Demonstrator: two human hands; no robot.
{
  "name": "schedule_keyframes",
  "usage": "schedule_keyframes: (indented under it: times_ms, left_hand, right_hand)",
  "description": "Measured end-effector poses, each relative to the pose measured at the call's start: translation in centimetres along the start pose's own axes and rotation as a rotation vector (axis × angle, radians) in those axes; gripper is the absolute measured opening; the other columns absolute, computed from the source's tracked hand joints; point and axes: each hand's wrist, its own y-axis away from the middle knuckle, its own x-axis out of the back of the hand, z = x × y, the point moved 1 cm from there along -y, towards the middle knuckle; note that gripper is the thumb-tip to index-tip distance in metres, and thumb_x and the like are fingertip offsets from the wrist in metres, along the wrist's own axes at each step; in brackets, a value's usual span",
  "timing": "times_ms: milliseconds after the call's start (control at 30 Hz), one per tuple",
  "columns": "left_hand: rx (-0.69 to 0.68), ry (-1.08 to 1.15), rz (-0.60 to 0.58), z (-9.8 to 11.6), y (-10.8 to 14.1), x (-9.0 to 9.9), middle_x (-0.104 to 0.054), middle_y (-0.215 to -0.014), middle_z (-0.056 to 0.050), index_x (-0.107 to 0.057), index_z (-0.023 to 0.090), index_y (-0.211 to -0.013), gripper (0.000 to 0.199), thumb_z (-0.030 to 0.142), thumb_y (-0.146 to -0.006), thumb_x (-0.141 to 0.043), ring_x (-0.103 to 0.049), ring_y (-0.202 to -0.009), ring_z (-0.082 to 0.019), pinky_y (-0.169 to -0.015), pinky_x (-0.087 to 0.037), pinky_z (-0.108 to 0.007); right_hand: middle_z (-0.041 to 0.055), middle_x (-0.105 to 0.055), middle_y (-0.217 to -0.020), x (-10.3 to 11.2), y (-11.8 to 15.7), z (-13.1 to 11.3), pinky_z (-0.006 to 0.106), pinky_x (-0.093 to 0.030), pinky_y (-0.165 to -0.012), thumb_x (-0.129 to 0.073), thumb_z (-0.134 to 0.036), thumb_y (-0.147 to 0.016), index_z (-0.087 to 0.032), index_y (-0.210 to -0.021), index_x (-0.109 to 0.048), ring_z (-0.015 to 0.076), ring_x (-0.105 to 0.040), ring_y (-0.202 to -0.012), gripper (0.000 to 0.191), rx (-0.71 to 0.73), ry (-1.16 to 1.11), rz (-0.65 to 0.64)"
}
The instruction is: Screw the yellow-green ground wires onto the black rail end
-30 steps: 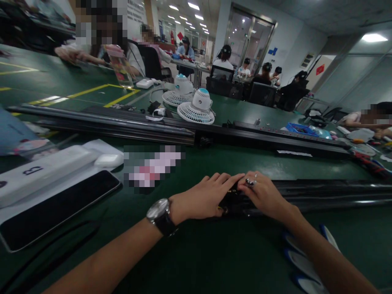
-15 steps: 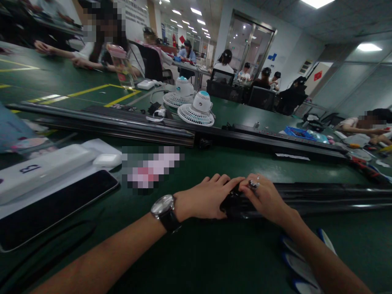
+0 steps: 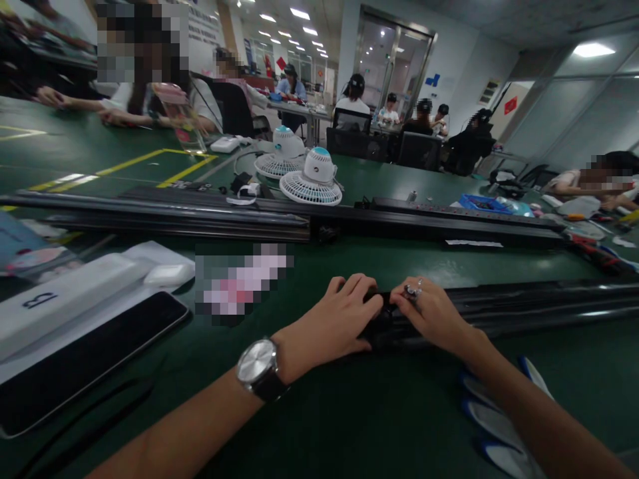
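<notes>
A long black bundle of bars [image 3: 544,311], apparently covered in glossy wrapping, lies on the green table and runs off to the right. My left hand [image 3: 332,316], with a watch on its wrist, is curled round the bundle's near-left end. Just to its right, my right hand [image 3: 429,316] grips the top of that same end with bent fingers and thumb; a ring shows on one finger. The fingers hide most of the bundle's tip, so I cannot make out the detail between them.
Left of me lie a black phone [image 3: 100,359] and a white box [image 3: 70,299]. Behind are more black bars [image 3: 200,216], two white fans [image 3: 312,179] and a blue tray [image 3: 484,203]. White, blue-edged pieces [image 3: 492,419] lie under my right forearm. Several people sit around.
My left hand's fingers have drawn back slightly from my right hand and bent more. The right hand stays on the bundle. The camera view has shifted a little.
</notes>
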Motion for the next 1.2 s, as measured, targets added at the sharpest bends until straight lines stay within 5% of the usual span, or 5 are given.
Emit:
schedule_keyframes:
  times_ms: [267,400,567,833,1200]
  left_hand:
    - [-0.175,-0.039,-0.007,-0.2,0.5,0.0,-0.04,-0.146,-0.008,-0.067,0.022,-0.095,0.014,0.027,-0.083,-0.073,-0.028,-0.14,-0.032,-0.11,-0.023,-0.052]
    - [-0.178,-0.081,0.009,-0.1,0.6,-0.3,-0.039,-0.148,-0.008,-0.068,0.022,-0.101,0.019,0.027,-0.084,-0.073,-0.029,-0.139,-0.032,-0.11,-0.021,-0.052]
    - [-0.182,-0.093,0.027,-0.4,0.5,-0.8,-0.047,-0.138,-0.01,-0.069,0.02,-0.096,0.017,0.03,-0.084,-0.073,-0.033,-0.134,-0.032,-0.108,-0.02,-0.052]
    - [-0.144,0.074,0.002,-0.4,0.5,-0.3,-0.049,-0.13,-0.006,-0.07,0.02,-0.085,0.008,0.027,-0.084,-0.073,-0.038,-0.126,-0.028,-0.1,-0.027,-0.043]
    - [-0.095,0.168,-0.015,-0.6,0.4,0.1,-0.041,-0.143,-0.004,-0.072,0.022,-0.08,0.005,0.026,-0.081,-0.075,-0.031,-0.132,-0.031,-0.105,-0.025,-0.048]
  right_hand:
    - [0.0055,-0.067,-0.086,-0.3,0.0,0.3,0.035,-0.043,-0.076,-0.04,-0.03,-0.104,-0.019,-0.094,-0.062,0.0212,-0.059,-0.082,0.027,-0.032,-0.002,0.001]
    - [0.0054,-0.066,-0.084,0.0,0.1,0.8,0.034,-0.043,-0.075,-0.038,-0.029,-0.104,-0.019,-0.092,-0.062,0.0205,-0.059,-0.08,0.028,-0.097,0.048,0.07]
    - [0.0042,-0.068,-0.087,-0.3,-0.1,0.2,0.033,-0.043,-0.079,-0.042,-0.031,-0.104,-0.019,-0.096,-0.064,0.02,-0.06,-0.083,0.026,0.007,0.036,-0.033]
    - [0.0039,-0.069,-0.088,-0.2,0.0,0.6,0.032,-0.042,-0.079,-0.04,-0.031,-0.105,-0.02,-0.096,-0.065,0.0188,-0.061,-0.083,0.028,-0.02,0.037,-0.014]
    - [0.004,-0.069,-0.086,-0.2,0.1,0.6,0.032,-0.042,-0.078,-0.041,-0.032,-0.104,-0.019,-0.096,-0.065,0.0189,-0.061,-0.081,0.028,-0.023,0.053,0.009]
